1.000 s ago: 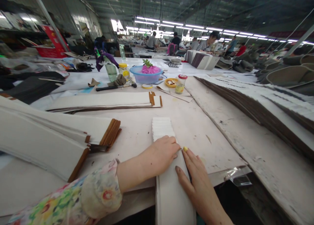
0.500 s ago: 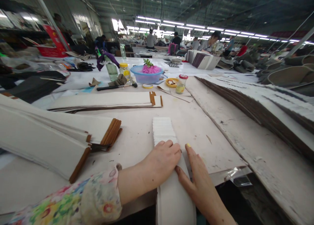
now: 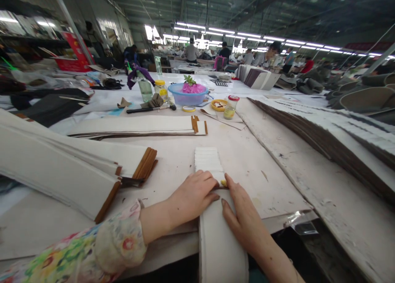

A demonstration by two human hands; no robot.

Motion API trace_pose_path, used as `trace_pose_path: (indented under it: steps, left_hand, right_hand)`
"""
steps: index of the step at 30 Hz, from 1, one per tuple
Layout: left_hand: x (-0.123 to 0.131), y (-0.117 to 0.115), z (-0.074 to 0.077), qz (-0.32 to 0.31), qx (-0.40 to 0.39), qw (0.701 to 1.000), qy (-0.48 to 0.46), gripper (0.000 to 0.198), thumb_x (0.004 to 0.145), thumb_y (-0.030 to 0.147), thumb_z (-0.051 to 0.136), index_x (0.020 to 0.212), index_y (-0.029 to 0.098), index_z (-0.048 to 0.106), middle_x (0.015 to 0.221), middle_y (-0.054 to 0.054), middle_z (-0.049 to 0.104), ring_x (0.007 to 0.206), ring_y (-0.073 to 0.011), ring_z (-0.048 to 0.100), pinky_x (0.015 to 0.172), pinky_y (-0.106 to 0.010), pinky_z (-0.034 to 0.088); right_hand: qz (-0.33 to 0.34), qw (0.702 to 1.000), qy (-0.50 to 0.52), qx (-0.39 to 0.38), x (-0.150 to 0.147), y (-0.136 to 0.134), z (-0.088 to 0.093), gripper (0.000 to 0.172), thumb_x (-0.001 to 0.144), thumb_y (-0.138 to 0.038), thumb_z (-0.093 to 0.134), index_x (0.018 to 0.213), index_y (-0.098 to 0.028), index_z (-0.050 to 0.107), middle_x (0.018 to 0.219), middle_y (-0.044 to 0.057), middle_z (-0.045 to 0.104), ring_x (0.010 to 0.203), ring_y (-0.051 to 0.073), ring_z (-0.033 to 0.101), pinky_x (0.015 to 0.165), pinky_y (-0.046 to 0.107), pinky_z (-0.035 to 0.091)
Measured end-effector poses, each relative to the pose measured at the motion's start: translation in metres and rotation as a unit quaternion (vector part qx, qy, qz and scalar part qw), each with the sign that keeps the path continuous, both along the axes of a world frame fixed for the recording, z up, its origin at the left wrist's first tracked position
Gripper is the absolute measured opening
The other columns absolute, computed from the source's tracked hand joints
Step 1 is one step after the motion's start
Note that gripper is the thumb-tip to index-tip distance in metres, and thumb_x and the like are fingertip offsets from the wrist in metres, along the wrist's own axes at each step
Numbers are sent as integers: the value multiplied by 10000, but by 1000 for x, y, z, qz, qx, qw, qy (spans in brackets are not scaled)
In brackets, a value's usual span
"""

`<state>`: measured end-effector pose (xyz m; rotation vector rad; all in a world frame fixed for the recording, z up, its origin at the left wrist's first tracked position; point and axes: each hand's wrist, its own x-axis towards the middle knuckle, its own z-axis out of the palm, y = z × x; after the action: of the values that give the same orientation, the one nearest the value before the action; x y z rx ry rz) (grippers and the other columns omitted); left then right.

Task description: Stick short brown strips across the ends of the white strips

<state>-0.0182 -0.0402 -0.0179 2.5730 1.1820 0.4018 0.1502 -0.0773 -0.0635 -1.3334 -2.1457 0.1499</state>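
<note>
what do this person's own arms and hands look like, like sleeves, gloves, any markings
The left arm wears a floral sleeve in green, yellow and pink, ending in a wide pale cuff with a reddish flower. The left hand is ungloved. The right hand is ungloved too, with yellow on one fingertip; no sleeve shows on that forearm.

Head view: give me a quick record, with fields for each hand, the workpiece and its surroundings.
Left hand: at the white strip, fingers bent, grip unclear
Right hand: at the strip's right side, thumb and index finger apart
Left side: white pieces with brown ends
Right side: layered stack
Beyond: blue bowl, red-lidded jar
</note>
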Motion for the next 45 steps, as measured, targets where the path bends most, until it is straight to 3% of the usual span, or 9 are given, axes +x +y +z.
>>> trace_pose_path:
  steps: [4, 9, 14, 20, 26, 31, 38, 42, 45]
  left_hand:
    - [-7, -3, 2, 13, -24, 999, -26, 155, 828, 267, 515, 955, 182, 542, 946, -36, 523, 934, -190, 452, 824, -319, 390]
    - [-5, -2, 1, 6, -10, 1000, -19, 165, 839, 259, 499, 976, 178, 540, 945, -38, 525, 929, -190, 450, 823, -324, 394]
    - [-4, -4, -1, -5, 32, 999, 23, 144, 864, 275, 453, 901, 167, 541, 917, -40, 518, 888, -188, 450, 774, -321, 400]
    - [-2, -8, -1, -51, 85, 991, 92, 153, 875, 154, 386, 907, 153, 536, 876, -45, 515, 818, -189, 446, 724, -333, 395]
    - [-21, -4, -3, -17, -1, 999, -42, 182, 843, 313, 489, 967, 191, 541, 930, -36, 512, 899, -181, 459, 795, -313, 396]
    - [-34, -5, -10, 39, -62, 988, -133, 234, 756, 322, 606, 928, 183, 529, 953, -35, 513, 934, -190, 469, 822, -321, 398]
    - [-32, -3, -15, 32, -68, 985, -154, 233, 759, 334, 602, 915, 177, 530, 949, -37, 524, 927, -187, 476, 820, -318, 396]
    - [-33, -7, -13, 11, -29, 993, -118, 196, 804, 349, 546, 875, 168, 523, 923, -33, 530, 899, -173, 475, 790, -294, 399]
    - [-33, -12, -13, -11, 44, 999, -19, 236, 878, 359, 407, 869, 156, 528, 878, -46, 530, 855, -180, 475, 753, -312, 398]
  right_hand:
    - [12, 1000, -22, 10, -1, 2, 5, 506, 814, -140, 354, 1313, -168, 275, 1174, 115, 512, 1105, 234, 458, 947, 489, 374]
    - [22, 999, -24, -7, -2, 3, 13, 384, 811, -128, 368, 1187, -165, 435, 1088, 108, 523, 1024, 223, 484, 935, 458, 389]
    - [21, 999, -45, -10, -4, 2, 20, 309, 814, -116, 381, 1107, -153, 471, 1023, 105, 520, 973, 223, 482, 865, 418, 432]
    - [14, 992, -123, 5, -11, 0, 21, 226, 825, -128, 397, 1009, -132, 527, 851, 99, 540, 845, 231, 516, 782, 410, 454]
    - [1, 988, -155, 13, -11, 0, 23, 230, 839, -187, 433, 1037, -119, 529, 858, 100, 545, 836, 233, 513, 753, 395, 455]
    - [2, 990, -140, -10, -13, 3, 27, 219, 846, -270, 460, 1013, -151, 539, 857, 85, 538, 865, 240, 505, 780, 423, 437]
    - [67, 994, -72, -52, -24, 12, 33, 272, 812, -121, 473, 1077, -175, 504, 928, 74, 551, 907, 220, 503, 796, 398, 446]
    - [88, 993, -72, -42, -25, 13, 33, 196, 807, -105, 483, 981, -171, 543, 887, 67, 555, 873, 211, 512, 775, 380, 460]
    - [99, 987, -130, -6, -27, 12, 31, 146, 819, -102, 463, 910, -148, 568, 823, 75, 560, 819, 214, 521, 747, 382, 470]
